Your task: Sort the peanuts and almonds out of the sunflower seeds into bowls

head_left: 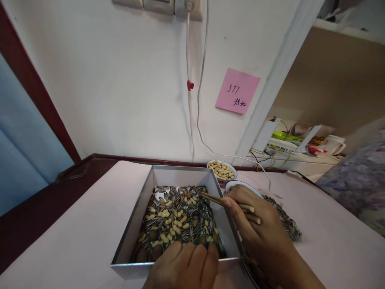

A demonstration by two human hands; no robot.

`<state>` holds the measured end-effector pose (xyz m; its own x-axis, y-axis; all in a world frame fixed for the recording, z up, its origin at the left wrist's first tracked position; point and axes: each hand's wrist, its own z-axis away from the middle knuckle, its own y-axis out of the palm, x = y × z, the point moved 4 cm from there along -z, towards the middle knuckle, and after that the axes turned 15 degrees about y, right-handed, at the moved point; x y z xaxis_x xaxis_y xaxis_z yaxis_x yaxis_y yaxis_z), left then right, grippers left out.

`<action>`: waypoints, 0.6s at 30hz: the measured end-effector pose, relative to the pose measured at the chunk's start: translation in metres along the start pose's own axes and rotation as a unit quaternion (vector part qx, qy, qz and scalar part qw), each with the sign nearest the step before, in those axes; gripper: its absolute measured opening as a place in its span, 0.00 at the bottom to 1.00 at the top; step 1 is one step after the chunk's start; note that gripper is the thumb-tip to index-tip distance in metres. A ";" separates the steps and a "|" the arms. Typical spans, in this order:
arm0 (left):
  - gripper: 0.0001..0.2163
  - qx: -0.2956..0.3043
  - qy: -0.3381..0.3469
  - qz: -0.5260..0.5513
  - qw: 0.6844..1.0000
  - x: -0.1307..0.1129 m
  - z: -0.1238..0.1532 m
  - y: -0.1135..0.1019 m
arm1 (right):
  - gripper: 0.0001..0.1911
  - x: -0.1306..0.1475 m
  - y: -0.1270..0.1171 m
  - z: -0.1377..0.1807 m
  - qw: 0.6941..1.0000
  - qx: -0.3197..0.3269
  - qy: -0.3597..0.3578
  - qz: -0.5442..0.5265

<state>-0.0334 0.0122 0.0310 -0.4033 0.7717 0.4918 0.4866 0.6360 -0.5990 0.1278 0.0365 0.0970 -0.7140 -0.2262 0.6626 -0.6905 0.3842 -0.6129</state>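
A square, pale box (pixel 130 224) holds striped sunflower seeds (pixel 207 216), peanuts in shells (pixel 176 229) and several round brown nuts (pixel 157 251). Over its front rim curl the fingers of my left hand (pixel 186 265), closed on the edge; the thumb is hidden. My right hand (pixel 264 224) grips a pair of wooden chopsticks (pixel 215 198) above the box's right wall. Their tips are close together over the seeds near the far right corner, and I cannot make out anything between them.
Behind the box stands a bowl of peanuts (pixel 222 170). Another blue-rimmed bowl (pixel 243 184) is partly hidden by my right hand. Loose sunflower seeds (pixel 287 224) lie on the pink table cover (pixel 327 224). A white cable (pixel 228 155) runs onto the table; a person's patterned clothing (pixel 357 176) shows at right.
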 end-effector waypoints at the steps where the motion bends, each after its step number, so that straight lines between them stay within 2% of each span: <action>1: 0.07 0.001 0.004 -0.002 1.000 0.000 0.000 0.000 | 0.15 0.001 -0.002 0.000 1.000 -0.003 0.002 0.000; 5: 0.08 0.007 0.010 -0.004 1.000 0.001 0.001 0.002 | 0.14 0.000 -0.005 0.000 1.000 -0.002 0.009 0.007; 18: 0.06 0.006 0.010 0.003 1.000 0.001 0.001 0.002 | 0.13 -0.012 0.010 -0.002 0.998 0.048 0.022 0.022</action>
<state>-0.0333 0.0143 0.0295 -0.3852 0.7749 0.5012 0.4794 0.6321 -0.6088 0.1300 0.0453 0.0836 -0.7393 -0.1707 0.6513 -0.6683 0.3043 -0.6788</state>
